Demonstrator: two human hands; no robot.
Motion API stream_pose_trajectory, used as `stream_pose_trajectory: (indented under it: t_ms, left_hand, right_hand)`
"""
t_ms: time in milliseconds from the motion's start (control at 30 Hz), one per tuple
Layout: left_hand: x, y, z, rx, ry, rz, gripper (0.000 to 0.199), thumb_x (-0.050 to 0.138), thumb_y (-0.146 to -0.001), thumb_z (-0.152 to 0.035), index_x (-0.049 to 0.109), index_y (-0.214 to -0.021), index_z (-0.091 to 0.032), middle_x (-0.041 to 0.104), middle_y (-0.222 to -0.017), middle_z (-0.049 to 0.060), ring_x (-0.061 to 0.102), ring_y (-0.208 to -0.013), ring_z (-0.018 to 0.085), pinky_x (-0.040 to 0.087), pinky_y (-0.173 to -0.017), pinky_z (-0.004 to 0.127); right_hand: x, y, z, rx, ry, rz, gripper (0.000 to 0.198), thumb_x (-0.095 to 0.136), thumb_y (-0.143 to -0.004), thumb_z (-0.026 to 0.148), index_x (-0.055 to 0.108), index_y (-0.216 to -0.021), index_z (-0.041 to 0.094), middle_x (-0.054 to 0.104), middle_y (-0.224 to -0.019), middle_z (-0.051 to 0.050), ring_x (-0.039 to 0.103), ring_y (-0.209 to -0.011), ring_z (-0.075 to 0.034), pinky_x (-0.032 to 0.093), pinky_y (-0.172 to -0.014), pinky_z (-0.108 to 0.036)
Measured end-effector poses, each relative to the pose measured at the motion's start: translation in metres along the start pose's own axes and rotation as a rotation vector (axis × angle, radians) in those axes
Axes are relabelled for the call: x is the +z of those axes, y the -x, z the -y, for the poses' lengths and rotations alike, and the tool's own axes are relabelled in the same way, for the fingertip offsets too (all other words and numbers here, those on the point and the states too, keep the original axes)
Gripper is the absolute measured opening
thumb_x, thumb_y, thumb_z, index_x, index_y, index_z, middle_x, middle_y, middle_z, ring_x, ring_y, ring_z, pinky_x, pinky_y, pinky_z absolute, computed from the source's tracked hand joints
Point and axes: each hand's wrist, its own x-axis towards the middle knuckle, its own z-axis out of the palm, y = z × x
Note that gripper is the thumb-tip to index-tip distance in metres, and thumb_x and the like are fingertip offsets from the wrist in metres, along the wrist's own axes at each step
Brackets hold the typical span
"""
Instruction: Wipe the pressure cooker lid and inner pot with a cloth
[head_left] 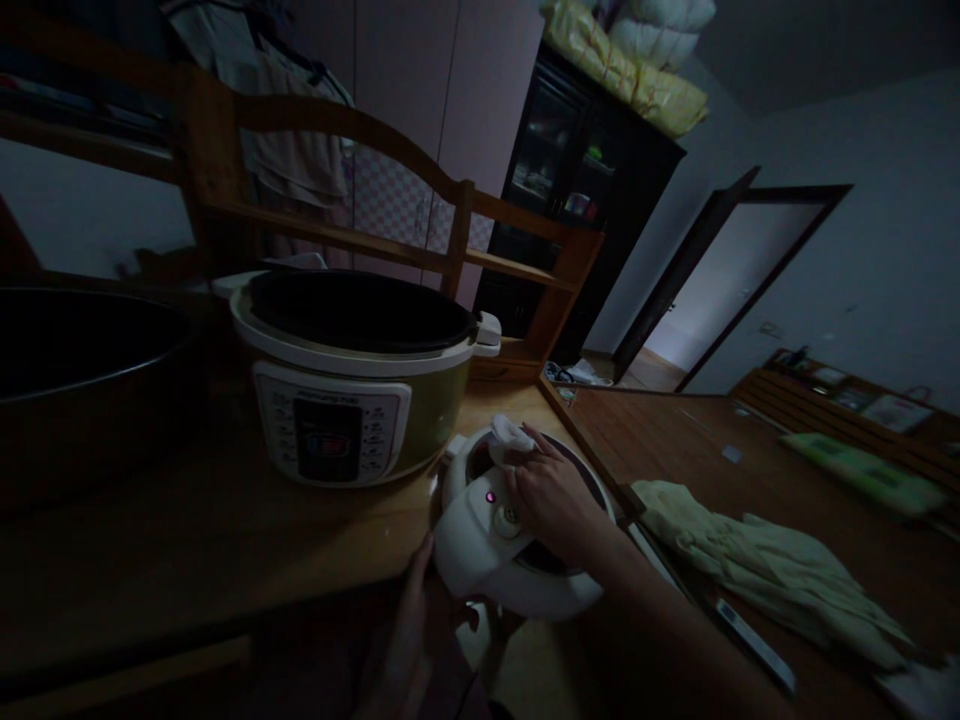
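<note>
My right hand [551,490] is over the top of a white, round pressure cooker lid [465,545] with a dark centre. Its fingers are closed on a crumpled white cloth [511,436], perhaps a tissue, pressed against the lid near its far side. A small pink button and a round valve [507,518] show beside the fingers. My left hand [409,630] is dim, with fingers stretched out by the lid's near left edge; whether it touches the lid is hard to tell. Behind the lid stands the electric pressure cooker [435,410], uncovered, with a control panel [330,435] in front.
A dark round pot [97,400] stands at the left of the wooden table [300,540]. A wooden rail frame [457,235] runs along the back. On the right lie a pale green cloth [765,560] and a white remote-like object [754,645]. A door [690,270] is farther off.
</note>
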Motion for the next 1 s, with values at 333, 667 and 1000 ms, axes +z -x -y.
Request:
stream_pose_trajectory:
  t_ms: [333, 667, 1000]
  left_hand:
    - [0.001, 0.001, 0.002, 0.018, -0.009, 0.039, 0.058, 0.042, -0.090, -0.051, 0.056, -0.122, -0.005, 0.071, -0.066, 0.012, 0.066, -0.059, 0.027, 0.035, -0.044, 0.029]
    - [0.001, 0.002, 0.005, 0.073, -0.054, 0.107, 0.056, 0.042, -0.089, -0.055, 0.064, -0.102, -0.005, 0.069, -0.062, 0.013, 0.064, -0.056, 0.025, 0.036, -0.046, 0.029]
    - [0.003, 0.006, 0.001, 0.038, -0.005, 0.057, 0.052, 0.049, -0.086, -0.051, 0.063, -0.110, -0.007, 0.068, -0.058, 0.008, 0.063, -0.053, 0.024, 0.037, -0.046, 0.028]
  right_hand:
    - [-0.008, 0.015, 0.002, 0.022, -0.163, -0.005, 0.035, 0.034, -0.098, 0.014, 0.061, -0.076, 0.018, 0.066, -0.078, -0.003, 0.064, -0.088, -0.017, 0.015, -0.121, -0.047]
    - [-0.014, 0.030, 0.009, 0.076, -0.260, -0.012, 0.035, 0.031, -0.101, 0.019, 0.060, -0.082, 0.018, 0.066, -0.087, -0.005, 0.063, -0.096, -0.018, 0.013, -0.121, -0.048]
    - [-0.020, 0.053, 0.011, 0.110, -0.374, -0.008, 0.035, 0.032, -0.101, 0.020, 0.055, -0.075, 0.018, 0.062, -0.079, -0.004, 0.061, -0.083, -0.018, 0.023, -0.115, -0.054]
